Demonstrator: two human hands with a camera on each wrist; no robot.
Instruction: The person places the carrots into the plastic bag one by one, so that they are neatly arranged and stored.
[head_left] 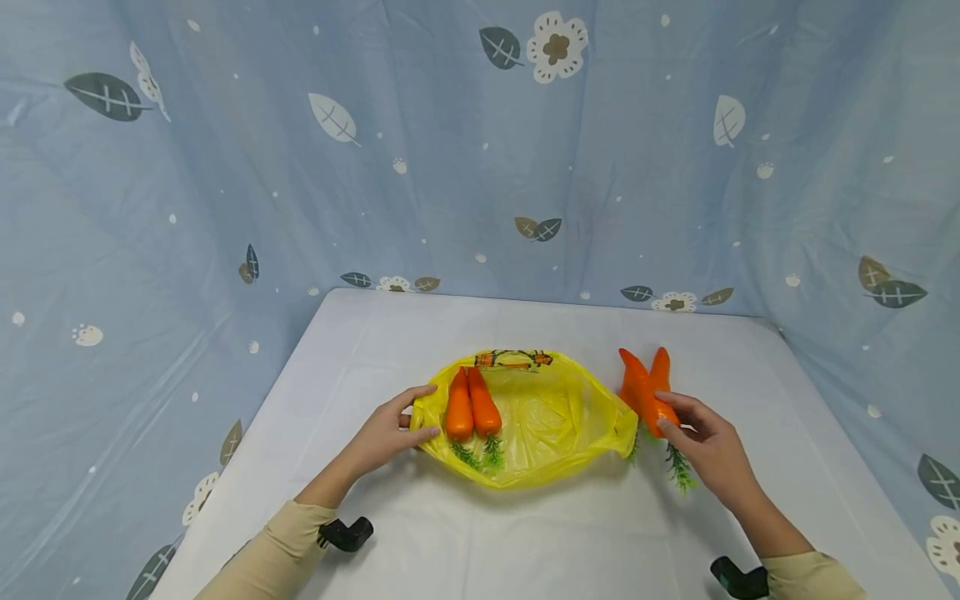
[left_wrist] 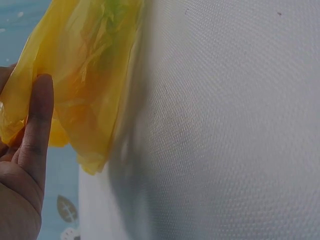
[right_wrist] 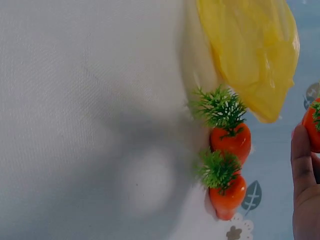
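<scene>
A yellow plastic bag point(head_left: 551, 417) lies with its mouth spread wide, and two orange carrots point(head_left: 472, 408) with green tops rest at its left side. My left hand point(head_left: 390, 429) pinches the bag's left edge between thumb and fingers; in the left wrist view the thin yellow film point(left_wrist: 95, 85) passes behind the thumb. To the right of the bag, my right hand point(head_left: 708, 442) grips another carrot point(head_left: 647, 398) near its thick end, raised over two carrots on the table. Those two show in the right wrist view as a nearer carrot point(right_wrist: 227, 192) and a farther carrot point(right_wrist: 231, 140).
The white-covered table point(head_left: 525, 550) reaches back to a blue patterned curtain point(head_left: 480, 167). Black wrist devices point(head_left: 348, 533) hang at both sleeves. The bag's right corner point(head_left: 624, 429) sits right beside the loose carrots.
</scene>
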